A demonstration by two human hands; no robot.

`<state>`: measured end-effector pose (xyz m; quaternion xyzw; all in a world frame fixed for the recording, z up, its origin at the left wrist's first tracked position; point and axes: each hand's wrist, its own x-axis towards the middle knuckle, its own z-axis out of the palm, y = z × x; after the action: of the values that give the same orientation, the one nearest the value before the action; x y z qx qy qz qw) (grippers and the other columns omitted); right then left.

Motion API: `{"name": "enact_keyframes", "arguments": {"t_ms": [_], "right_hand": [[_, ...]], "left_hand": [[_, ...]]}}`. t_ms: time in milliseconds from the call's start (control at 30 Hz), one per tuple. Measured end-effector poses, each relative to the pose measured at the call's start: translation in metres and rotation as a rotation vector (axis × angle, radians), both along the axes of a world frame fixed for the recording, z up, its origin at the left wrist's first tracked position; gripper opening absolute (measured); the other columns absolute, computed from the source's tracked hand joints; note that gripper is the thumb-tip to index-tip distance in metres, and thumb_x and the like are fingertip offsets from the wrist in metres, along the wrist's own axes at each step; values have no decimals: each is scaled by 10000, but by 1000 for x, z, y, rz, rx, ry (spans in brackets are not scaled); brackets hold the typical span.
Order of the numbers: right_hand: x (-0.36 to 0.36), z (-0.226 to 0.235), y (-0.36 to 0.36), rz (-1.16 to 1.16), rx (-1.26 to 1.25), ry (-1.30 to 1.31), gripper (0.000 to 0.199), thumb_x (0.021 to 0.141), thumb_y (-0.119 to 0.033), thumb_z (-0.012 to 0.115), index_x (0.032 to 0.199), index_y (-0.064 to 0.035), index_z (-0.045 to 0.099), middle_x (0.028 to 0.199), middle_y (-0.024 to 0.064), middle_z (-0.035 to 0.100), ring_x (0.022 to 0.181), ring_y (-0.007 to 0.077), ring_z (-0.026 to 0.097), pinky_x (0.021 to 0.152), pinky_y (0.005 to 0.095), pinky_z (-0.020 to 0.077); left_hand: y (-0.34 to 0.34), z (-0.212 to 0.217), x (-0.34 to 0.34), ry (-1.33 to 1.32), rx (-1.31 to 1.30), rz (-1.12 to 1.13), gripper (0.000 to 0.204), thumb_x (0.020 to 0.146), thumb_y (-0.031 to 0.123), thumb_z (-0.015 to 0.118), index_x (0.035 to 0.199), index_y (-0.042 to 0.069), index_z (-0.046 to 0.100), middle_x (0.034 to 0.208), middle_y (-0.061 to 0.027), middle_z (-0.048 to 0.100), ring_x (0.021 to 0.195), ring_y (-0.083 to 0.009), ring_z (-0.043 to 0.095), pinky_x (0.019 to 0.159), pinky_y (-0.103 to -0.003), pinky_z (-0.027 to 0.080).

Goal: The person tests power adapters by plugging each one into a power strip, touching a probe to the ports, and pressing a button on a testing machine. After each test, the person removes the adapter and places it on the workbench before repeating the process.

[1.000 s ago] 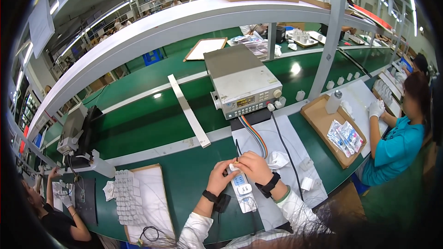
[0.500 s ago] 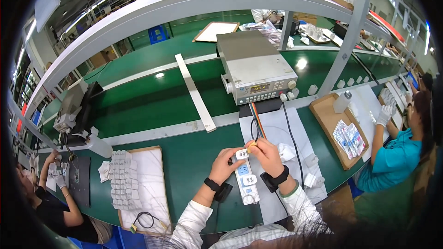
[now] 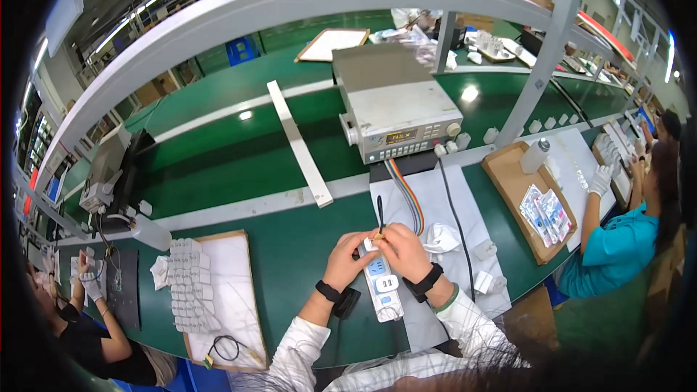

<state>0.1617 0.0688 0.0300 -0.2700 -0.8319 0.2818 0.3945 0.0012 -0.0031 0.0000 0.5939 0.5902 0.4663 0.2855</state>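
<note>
- Here, the left hand (image 3: 350,255) is curling around the top left edge of the white power strip (image 3: 382,284), fingers closed on it and steadying it against the surface (image 3: 290,261).
- The right hand (image 3: 404,248) is pinching a small yellowish part (image 3: 377,236) between thumb and fingertips, right at the strip's upper end; what the part is exactly is too small to tell.
- The power strip is lying lengthwise in front of the person, its far end under both hands and its near end pointing back toward the body, resting partly on a white mat (image 3: 443,247).
- A bundle of coloured wires (image 3: 405,196) and a black cable (image 3: 456,218) are running from the grey test instrument (image 3: 398,112) down toward the hands.
- Judging from this, the step in hand is fitting or plugging the small part at the strip's end, so it is worth keeping the left hand pressing firmly while the right is lining the part up squarely before pushing.
- Keeping the wires off to the side of the strip is likely helping too, since they are lying just beside the right hand and could snag.
- A tray of stacked white adapters (image 3: 190,283) is sitting well to the left, and loose white adapters (image 3: 485,265) are lying near the right forearm.
- Co-workers are working at both ends of the surface, apart from these hands.
</note>
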Motion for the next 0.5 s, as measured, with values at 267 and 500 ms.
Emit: {"name": "enact_keyframes", "arguments": {"t_ms": [267, 500], "right_hand": [[25, 14, 14, 69, -105, 24, 294, 815, -90, 645, 1100, -46, 590, 979, 75, 603, 939, 285, 540, 873, 376, 427], [46, 36, 91, -285, 9, 109, 419, 714, 52, 535, 1092, -53, 389, 1388, 137, 478, 1058, 289, 480, 908, 362, 402]], "left_hand": [[1, 3, -4, -2, -4, 3, 442, 782, 163, 755, 1203, 122, 630, 1079, -54, 612, 837, -153, 573, 697, -250, 478], [8, 0, 0, -26, -20, -10, 438, 780, 183, 759, 1199, 147, 639, 1063, -49, 611, 841, -152, 567, 695, -248, 470]]}}
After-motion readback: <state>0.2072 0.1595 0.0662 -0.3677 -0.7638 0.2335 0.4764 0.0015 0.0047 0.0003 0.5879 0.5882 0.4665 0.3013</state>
